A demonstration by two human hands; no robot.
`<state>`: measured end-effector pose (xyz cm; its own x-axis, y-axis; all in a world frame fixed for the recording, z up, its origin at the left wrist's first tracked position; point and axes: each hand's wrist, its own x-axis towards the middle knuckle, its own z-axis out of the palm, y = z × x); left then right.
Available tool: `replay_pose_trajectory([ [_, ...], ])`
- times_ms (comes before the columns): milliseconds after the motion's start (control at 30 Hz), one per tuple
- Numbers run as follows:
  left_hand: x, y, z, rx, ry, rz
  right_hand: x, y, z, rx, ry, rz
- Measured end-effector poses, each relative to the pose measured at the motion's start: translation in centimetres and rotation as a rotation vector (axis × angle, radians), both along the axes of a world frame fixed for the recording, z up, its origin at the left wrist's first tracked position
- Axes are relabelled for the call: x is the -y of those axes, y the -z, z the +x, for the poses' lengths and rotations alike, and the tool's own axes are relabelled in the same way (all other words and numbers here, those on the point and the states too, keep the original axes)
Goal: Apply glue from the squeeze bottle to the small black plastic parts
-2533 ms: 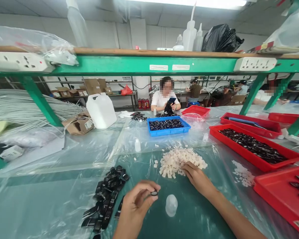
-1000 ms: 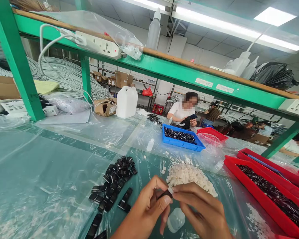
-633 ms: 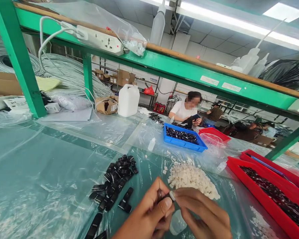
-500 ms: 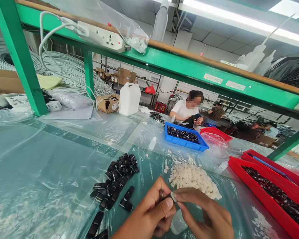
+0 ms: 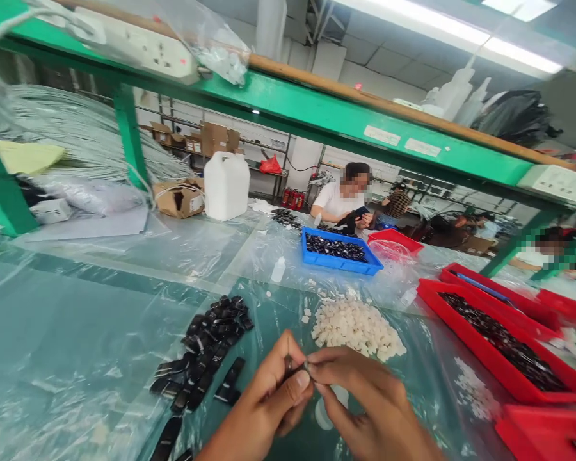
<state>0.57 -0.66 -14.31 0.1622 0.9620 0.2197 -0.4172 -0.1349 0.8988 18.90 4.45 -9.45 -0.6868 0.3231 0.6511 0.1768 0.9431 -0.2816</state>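
Note:
My left hand point(image 5: 264, 410) pinches a small black plastic part point(image 5: 292, 367) between thumb and fingers. My right hand point(image 5: 365, 410) meets it from the right, fingertips closed on the same part; whether a white piece sits between them is hidden. Just beyond the hands lies a heap of small white blocks point(image 5: 355, 328). To the left, a pile of black plastic parts point(image 5: 206, 349) spreads over the plastic-covered green table point(image 5: 86, 333). A small translucent cap point(image 5: 327, 410) lies on the table under my hands.
Red trays point(image 5: 499, 339) with black parts stand at the right. A blue tray point(image 5: 338, 250) and a small white bottle point(image 5: 278, 269) sit farther back. A person sits across the table. A white jug point(image 5: 226, 186), a cardboard box point(image 5: 180, 197) and cable bundles lie at the left under the green shelf.
My right hand left the white heap and joined my left hand at the black part. The view swung left and then back right; the hands stay pinched together.

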Motion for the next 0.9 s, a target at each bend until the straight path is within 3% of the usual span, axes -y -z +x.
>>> replay_pose_trajectory([
  [100,-0.6,0.4,-0.6,-0.095,-0.062,-0.040,-1.4,-1.0,0.2,0.049,-0.003,-0.102],
  [167,-1.3,0.7,-1.1,-0.177,-0.138,-0.063,-4.0,-1.5,1.3,0.027,0.082,-0.149],
  [267,-2.1,0.9,-1.5,-0.283,-0.243,-0.101,-9.4,-1.4,5.4,-0.073,0.388,-0.203],
  [367,-2.2,1.0,-1.4,-0.339,-0.315,-0.145,-13.7,0.0,12.0,-0.047,0.761,-0.297],
  [467,-2.1,1.4,-1.3,-0.384,-0.363,-0.166,-15.1,2.2,18.5,0.103,1.088,-0.429],
  [567,-2.4,2.3,-1.9,-0.429,-0.364,-0.181,-15.0,4.2,23.0,0.289,1.297,-0.572],
  [733,-3.2,3.6,-3.1,-0.495,-0.246,-0.241,-15.4,6.3,25.9,0.503,1.420,-0.703],
  [900,-2.5,2.1,-1.9,-0.483,-0.304,-0.245,-15.8,7.0,25.9,0.574,1.387,-0.755],
])
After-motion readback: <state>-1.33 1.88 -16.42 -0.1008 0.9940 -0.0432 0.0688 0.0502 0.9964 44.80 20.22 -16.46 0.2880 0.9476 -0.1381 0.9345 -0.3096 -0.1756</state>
